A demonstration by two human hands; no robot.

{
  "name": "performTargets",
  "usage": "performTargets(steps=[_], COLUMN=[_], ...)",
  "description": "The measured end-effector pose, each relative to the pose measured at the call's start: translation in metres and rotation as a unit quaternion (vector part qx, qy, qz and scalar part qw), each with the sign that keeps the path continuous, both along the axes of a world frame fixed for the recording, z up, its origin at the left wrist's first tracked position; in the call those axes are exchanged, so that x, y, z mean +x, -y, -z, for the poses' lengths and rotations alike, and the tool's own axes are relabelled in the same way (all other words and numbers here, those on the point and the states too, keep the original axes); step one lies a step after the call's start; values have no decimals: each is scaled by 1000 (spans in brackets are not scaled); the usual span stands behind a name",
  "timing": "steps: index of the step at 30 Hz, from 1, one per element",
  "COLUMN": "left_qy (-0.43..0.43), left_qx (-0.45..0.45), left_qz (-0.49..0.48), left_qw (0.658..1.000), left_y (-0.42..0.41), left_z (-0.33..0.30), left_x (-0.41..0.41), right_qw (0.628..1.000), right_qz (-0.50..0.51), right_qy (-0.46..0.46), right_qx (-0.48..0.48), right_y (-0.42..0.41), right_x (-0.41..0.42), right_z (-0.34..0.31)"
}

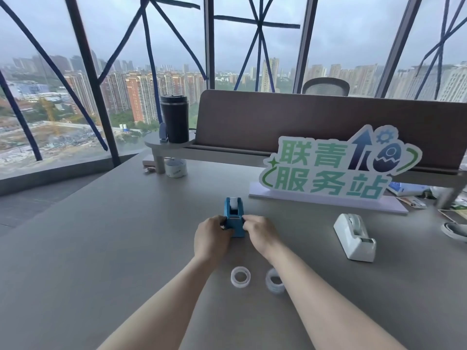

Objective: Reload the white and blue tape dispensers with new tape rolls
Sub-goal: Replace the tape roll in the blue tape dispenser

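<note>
We grip the small blue plastic tape dispenser (234, 218): left hand (211, 237) at 9 o'clock, right hand (257, 232) at 3, fingers curled round its sides. Keep it steady; two clear tape rolls (240, 277) wait at 6 o'clock.

sign (328, 170) | green text "联青服务站" | standing on desk (101, 236)

matt grey desk (101, 248); glossy plastic on blue dispenser (233, 218) and white dispenser (353, 238); clear shiny tape rolls (240, 277).

Two bare arms, no sleeves showing, no watch, no rings or bands, left hand (211, 236) with bare fingers, right hand (260, 233) with bare fingers, short plain nails
</note>
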State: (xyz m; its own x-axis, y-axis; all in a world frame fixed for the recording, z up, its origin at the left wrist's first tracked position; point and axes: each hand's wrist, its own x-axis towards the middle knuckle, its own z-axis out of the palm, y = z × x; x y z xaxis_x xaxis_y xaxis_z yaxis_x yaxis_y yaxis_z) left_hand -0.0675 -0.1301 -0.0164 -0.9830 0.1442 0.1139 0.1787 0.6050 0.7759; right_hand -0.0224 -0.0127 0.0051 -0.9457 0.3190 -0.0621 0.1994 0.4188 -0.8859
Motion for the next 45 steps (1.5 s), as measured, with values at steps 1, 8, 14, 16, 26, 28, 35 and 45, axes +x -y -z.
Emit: performTargets(steps=[1, 8, 14, 16, 26, 28, 35, 45], left_qy=[0, 14, 21, 22, 37, 32, 14, -19], left_qx=[1, 40, 36, 40, 42, 31, 23, 5], left_qz=[4, 42, 104, 117, 202, 218, 223, 211], left_qw=[1000, 998, 994, 992, 978, 975, 974, 977], left_y=[1, 3, -5, -13, -65, -70, -65, -53], left_z=[1, 3, -6, -9, -24, -23, -7, 2], left_x=[2, 21, 42, 50, 101, 114, 146, 161], right_qw=[1000, 1000, 999, 998, 990, 990, 987, 985], right_qz=[2, -3, 19, 30, 117, 121, 132, 145], right_qy=[-2, 5, -28, -36, -70, -68, -65, -64], right_qx=[1, 19, 42, 45, 39, 36, 62, 66], right_y=[-2, -18, -31, -38, -76, -81, -78, -75], right_x=[2, 35, 74, 85, 156, 170, 203, 208], right_z=[2, 4, 1, -2, -2, -1, 9, 21])
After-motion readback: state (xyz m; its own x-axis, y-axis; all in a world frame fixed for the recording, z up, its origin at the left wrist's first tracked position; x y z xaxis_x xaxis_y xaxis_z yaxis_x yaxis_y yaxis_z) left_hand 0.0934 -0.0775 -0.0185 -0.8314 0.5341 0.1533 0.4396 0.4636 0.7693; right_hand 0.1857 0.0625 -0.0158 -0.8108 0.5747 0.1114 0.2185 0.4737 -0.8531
